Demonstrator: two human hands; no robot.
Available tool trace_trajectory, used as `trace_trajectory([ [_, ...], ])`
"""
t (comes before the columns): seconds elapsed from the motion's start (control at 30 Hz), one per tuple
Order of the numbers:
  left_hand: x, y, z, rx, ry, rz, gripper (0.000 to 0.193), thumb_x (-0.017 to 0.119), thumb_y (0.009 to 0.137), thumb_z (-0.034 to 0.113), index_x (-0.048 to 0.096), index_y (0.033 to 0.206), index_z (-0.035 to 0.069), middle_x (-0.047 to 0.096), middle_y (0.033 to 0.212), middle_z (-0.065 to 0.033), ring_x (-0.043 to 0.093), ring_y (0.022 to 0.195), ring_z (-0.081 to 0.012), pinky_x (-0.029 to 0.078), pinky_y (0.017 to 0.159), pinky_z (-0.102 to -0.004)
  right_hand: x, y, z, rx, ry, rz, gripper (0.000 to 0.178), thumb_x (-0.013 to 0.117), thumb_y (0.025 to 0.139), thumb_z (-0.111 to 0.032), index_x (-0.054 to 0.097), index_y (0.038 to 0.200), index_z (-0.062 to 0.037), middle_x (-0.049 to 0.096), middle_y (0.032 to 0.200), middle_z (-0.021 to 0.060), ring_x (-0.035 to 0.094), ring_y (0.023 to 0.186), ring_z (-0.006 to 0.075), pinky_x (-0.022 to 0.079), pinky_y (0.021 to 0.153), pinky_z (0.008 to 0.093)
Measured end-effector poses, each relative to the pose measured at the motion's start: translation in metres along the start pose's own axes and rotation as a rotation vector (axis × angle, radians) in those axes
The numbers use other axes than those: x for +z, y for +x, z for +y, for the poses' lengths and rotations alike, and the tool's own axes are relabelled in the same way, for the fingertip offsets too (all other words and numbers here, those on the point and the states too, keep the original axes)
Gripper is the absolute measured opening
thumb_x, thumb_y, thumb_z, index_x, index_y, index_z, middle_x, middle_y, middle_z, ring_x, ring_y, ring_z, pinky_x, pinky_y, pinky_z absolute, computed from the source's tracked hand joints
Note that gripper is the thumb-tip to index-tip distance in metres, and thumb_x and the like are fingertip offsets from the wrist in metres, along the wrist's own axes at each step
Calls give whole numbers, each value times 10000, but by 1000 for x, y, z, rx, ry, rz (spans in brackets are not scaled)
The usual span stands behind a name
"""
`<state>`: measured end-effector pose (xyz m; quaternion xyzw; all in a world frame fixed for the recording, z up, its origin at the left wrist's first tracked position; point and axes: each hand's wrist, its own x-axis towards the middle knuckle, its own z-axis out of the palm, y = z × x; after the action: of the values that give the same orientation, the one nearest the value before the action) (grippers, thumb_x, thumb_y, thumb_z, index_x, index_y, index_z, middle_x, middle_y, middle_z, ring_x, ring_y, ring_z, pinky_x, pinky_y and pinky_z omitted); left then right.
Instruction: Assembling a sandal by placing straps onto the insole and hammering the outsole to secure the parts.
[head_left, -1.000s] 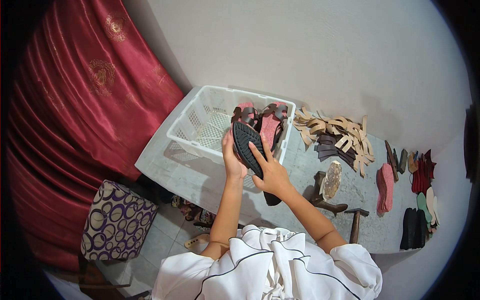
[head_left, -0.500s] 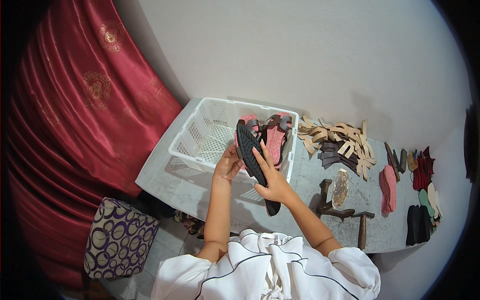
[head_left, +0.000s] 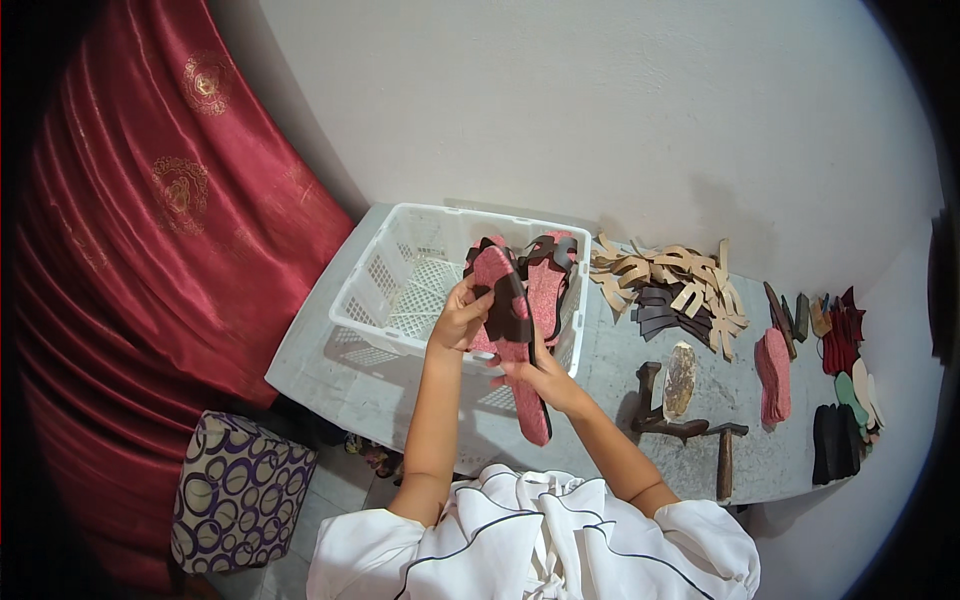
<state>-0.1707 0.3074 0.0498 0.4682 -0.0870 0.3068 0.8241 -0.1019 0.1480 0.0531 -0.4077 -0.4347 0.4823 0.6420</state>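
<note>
A sandal [head_left: 531, 408] with a pink speckled footbed and dark brown straps is held between my two hands, over the near side of a white plastic basket [head_left: 375, 338]. Its footbed faces up toward me, heel end nearest my body. My left hand [head_left: 462, 315] is closed at the strap on the left edge. Lower down, my right hand [head_left: 548, 382] grips the sandal's middle from the right, its fingers partly hidden underneath. Behind it, more pink sandals [head_left: 547, 283] with dark straps lie in the right part of the basket.
Right of the basket lie beige strap pieces [head_left: 708, 272] and dark brown ones [head_left: 660, 312]. Nearer are a metal shoe anvil [head_left: 647, 390], a hammer [head_left: 725, 465], stacked pink insoles [head_left: 772, 375] and black soles [head_left: 835, 445]. A patterned stool [head_left: 245, 490] stands left, below a red curtain [head_left: 150, 290].
The sandal has been turned over: its black tread faced me before, and now the pink footbed and straps do. My right hand has shifted its grip from across the sole to the side.
</note>
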Motion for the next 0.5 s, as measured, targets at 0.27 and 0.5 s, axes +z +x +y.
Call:
trace_trajectory([
  [0.27,-45,59,13,-85,519,433,220,621,780,92,558,965,-10,613,856,-60,581,750,-119,470,672,-251,-6,27,25,125,-247,307,377,487,881,-224,403,1172,1,504,996,37,466,920,129,375,830,265],
  [0.5,-90,109,-15,-118,810,330,271,655,744,116,566,967,-9,622,800,-62,570,735,-110,444,684,-230,-51,94,90,31,-749,354,429,498,841,-236,401,1066,116,469,937,292,505,841,357,428,736,382],
])
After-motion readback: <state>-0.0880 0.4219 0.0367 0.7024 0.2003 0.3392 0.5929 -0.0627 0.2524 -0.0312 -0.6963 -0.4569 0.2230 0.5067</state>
